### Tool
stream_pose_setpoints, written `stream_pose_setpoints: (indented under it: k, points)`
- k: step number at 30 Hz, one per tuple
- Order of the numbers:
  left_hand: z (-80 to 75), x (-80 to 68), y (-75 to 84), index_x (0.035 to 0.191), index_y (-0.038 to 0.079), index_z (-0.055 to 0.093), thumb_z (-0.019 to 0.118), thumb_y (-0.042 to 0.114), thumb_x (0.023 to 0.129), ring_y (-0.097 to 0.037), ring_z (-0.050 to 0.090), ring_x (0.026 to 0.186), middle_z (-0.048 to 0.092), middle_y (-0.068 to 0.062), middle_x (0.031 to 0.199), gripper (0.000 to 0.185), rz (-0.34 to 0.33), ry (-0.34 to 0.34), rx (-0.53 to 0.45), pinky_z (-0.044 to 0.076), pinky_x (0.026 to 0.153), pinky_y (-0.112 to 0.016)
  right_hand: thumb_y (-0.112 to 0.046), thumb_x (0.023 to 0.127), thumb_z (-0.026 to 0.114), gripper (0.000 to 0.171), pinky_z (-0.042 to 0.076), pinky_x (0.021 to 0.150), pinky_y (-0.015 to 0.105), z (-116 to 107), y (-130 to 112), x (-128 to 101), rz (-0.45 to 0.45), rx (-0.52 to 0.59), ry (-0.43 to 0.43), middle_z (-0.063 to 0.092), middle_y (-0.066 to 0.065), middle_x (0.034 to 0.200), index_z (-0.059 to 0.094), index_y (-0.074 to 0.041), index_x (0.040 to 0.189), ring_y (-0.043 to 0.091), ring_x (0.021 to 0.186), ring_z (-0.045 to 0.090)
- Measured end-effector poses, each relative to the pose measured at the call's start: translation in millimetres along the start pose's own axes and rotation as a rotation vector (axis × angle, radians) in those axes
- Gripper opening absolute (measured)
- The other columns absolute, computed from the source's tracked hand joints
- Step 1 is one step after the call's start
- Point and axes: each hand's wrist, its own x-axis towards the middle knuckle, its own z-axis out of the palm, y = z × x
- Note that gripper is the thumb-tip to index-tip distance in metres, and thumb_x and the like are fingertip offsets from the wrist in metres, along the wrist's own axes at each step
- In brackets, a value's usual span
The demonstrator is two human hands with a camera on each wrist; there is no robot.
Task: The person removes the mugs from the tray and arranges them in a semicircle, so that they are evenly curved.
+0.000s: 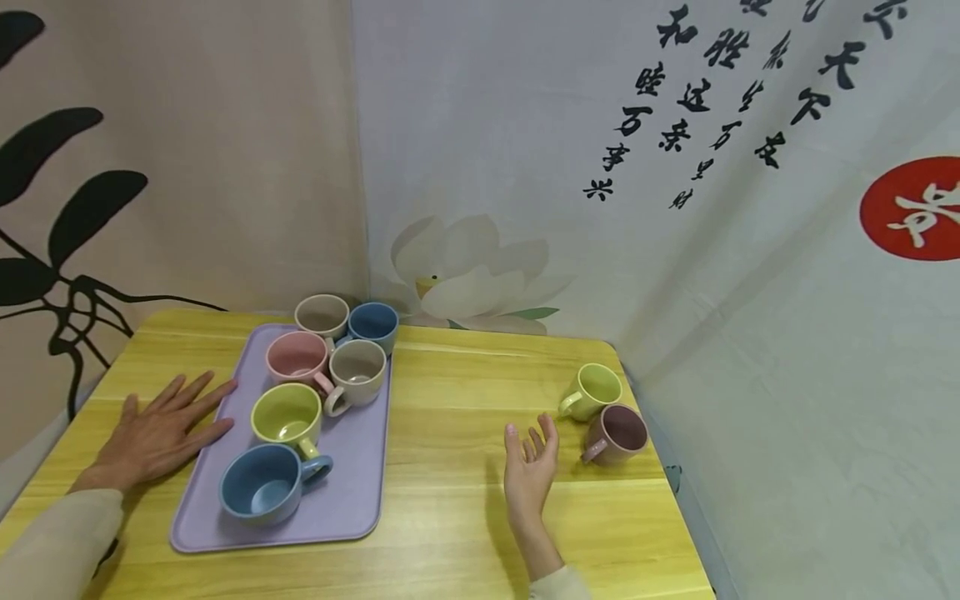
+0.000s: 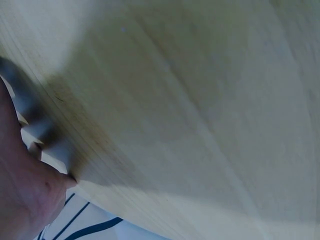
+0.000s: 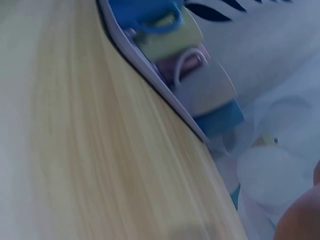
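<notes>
A yellow wood-grained table (image 1: 442, 517) carries a lilac rectangular tray (image 1: 351, 493), whose rim lies under two fingertips of the left hand (image 1: 159, 437). Just right of the fingers of the right hand (image 1: 529, 479), a glossy yellow-green rounded mug (image 1: 592, 393) and a glossy mauve rounded mug (image 1: 618, 437) stand upright side by side.

We list: one lilac tray (image 1: 352, 492); two blue mugs (image 1: 260, 482); two beige mugs (image 1: 358, 373); two yellow-green mugs (image 1: 287, 414); one pink mug (image 1: 297, 357); one mauve mug (image 1: 617, 433); yellow wood-grained table (image 1: 450, 400); pale backdrop (image 1: 480, 125), black characters (image 1: 694, 97), red disc (image 1: 877, 204).
</notes>
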Motion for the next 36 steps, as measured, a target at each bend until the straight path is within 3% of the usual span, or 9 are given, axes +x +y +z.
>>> stream_pose_setpoints:
  k: [5, 11, 17, 24, 29, 36]
  points:
    - [-1.0, 0.1, 0.6, 0.182, 0.038, 0.013, 0.046, 0.078, 0.11, -0.065, 0.009, 0.171, 0.019, -0.028, 0.187, 0.089, -0.003, 0.001, -0.007, -0.002, 0.119, -0.1, -0.019, 0.111, 0.073, 0.073, 0.033, 0.135, 0.074, 17.7, -8.4, -14.1, -0.082, -0.025, -0.165, 0.042, 0.024, 0.174, 0.034, 0.002, 0.17, 0.055, 0.164, 0.037]
    - [-1.5, -0.4, 0.0, 0.182, 0.038, 0.014, 0.047, 0.077, 0.11, -0.064, 0.009, 0.171, 0.019, -0.028, 0.187, 0.088, 0.003, 0.006, -0.01, -0.001, 0.118, -0.1, -0.018, 0.11, 0.073, 0.066, 0.034, 0.136, 0.068, 41.2, -16.7, -32.3, -0.124, -0.072, -0.328, 0.055, 0.023, 0.167, 0.043, 0.003, 0.166, 0.043, 0.162, 0.048]
    - [-0.8, -0.7, 0.3, 0.182, 0.039, 0.012, 0.047, 0.077, 0.11, -0.064, 0.008, 0.171, 0.019, -0.028, 0.187, 0.089, 0.005, 0.009, -0.012, -0.003, 0.118, -0.1, -0.02, 0.108, 0.075, 0.062, 0.04, 0.138, 0.056, 62.0, -22.8, -46.3, -0.105, -0.077, -0.539, 0.061, 0.008, 0.166, 0.051, -0.009, 0.164, 0.033, 0.161, 0.053]
    - [-1.0, -0.8, 1.1, 0.182, 0.039, 0.013, 0.047, 0.077, 0.11, -0.064, 0.008, 0.171, 0.019, -0.027, 0.187, 0.088, 0.005, 0.013, -0.019, -0.003, 0.118, -0.1, -0.02, 0.108, 0.075, 0.061, 0.053, 0.128, 0.056, 84.9, -26.9, -58.8, -0.195, -0.093, -0.834, 0.061, 0.015, 0.166, 0.051, -0.009, 0.163, 0.039, 0.156, 0.058]
    - [-0.6, -0.9, 1.2, 0.182, 0.038, 0.014, 0.048, 0.077, 0.11, -0.064, 0.008, 0.171, 0.019, -0.027, 0.187, 0.088, 0.004, 0.016, -0.019, -0.003, 0.118, -0.1, -0.021, 0.108, 0.077, 0.056, 0.059, 0.122, 0.045, 101.6, -29.5, -67.0, -0.317, -0.197, -0.937, 0.067, 0.014, 0.16, 0.057, -0.011, 0.159, 0.025, 0.153, 0.064]
    - [-0.5, -0.2, 1.4, 0.182, 0.038, 0.013, 0.047, 0.078, 0.11, -0.065, 0.008, 0.171, 0.018, -0.028, 0.187, 0.089, 0.001, 0.012, -0.014, -0.004, 0.119, -0.1, -0.022, 0.108, 0.079, 0.063, 0.058, 0.121, 0.03, 119.3, -32.7, -74.7, -0.429, -0.282, -1.046, 0.064, 0.016, 0.165, 0.052, -0.011, 0.164, 0.021, 0.155, 0.062]
